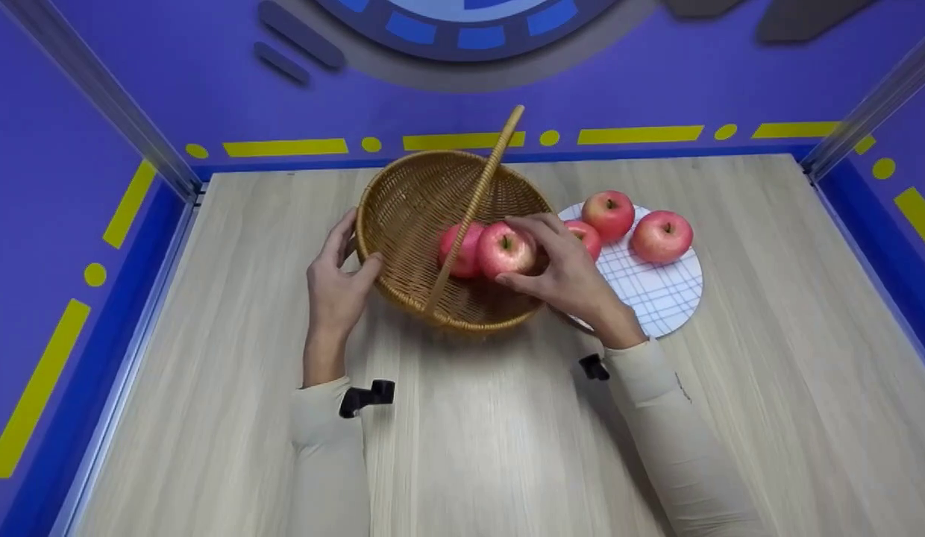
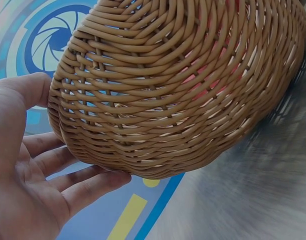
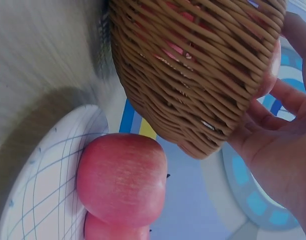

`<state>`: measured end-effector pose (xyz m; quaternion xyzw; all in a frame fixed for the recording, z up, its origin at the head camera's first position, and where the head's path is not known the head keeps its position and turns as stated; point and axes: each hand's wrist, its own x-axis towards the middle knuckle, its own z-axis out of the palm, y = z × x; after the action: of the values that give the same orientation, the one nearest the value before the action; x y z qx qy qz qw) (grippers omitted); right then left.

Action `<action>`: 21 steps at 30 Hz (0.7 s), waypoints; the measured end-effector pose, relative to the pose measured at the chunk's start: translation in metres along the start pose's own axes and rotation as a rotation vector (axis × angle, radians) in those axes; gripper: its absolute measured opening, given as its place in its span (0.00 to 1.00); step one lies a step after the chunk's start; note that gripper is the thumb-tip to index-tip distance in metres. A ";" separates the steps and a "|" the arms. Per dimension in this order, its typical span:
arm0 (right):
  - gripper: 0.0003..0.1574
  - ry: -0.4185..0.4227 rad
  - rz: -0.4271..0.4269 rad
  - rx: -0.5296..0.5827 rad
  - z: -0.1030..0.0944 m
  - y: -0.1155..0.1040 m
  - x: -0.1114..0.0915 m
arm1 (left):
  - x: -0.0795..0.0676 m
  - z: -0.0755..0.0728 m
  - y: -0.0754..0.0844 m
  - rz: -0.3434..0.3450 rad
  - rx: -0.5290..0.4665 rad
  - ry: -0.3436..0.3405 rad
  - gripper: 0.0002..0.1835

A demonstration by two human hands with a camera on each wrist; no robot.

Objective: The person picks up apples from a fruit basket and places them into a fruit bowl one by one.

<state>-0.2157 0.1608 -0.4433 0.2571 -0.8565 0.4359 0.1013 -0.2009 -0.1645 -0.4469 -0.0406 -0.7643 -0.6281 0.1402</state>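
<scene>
The person's left hand (image 1: 337, 287) grips a wicker basket (image 1: 403, 198), thumb at the rim and fingers against its outer wall. Over the basket's right side, the right hand (image 1: 571, 274) holds a red apple (image 1: 503, 252) between thumb and fingers, next to a second apple (image 1: 468, 252) inside. Just beside, three more apples (image 1: 662, 237) sit on a checked plate (image 1: 656, 302) on the desk (image 1: 470, 440).
</scene>
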 end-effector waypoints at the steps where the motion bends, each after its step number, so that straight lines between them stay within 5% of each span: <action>1: 0.47 0.010 -0.007 0.002 -0.001 0.001 0.000 | 0.000 0.000 0.000 0.000 -0.003 0.000 0.37; 21: 0.47 0.154 0.010 0.027 -0.034 0.004 -0.012 | 0.000 0.000 -0.001 0.002 -0.009 -0.002 0.37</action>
<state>-0.2089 0.1938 -0.4305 0.2199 -0.8415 0.4663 0.1615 -0.2013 -0.1643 -0.4477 -0.0427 -0.7616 -0.6314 0.1396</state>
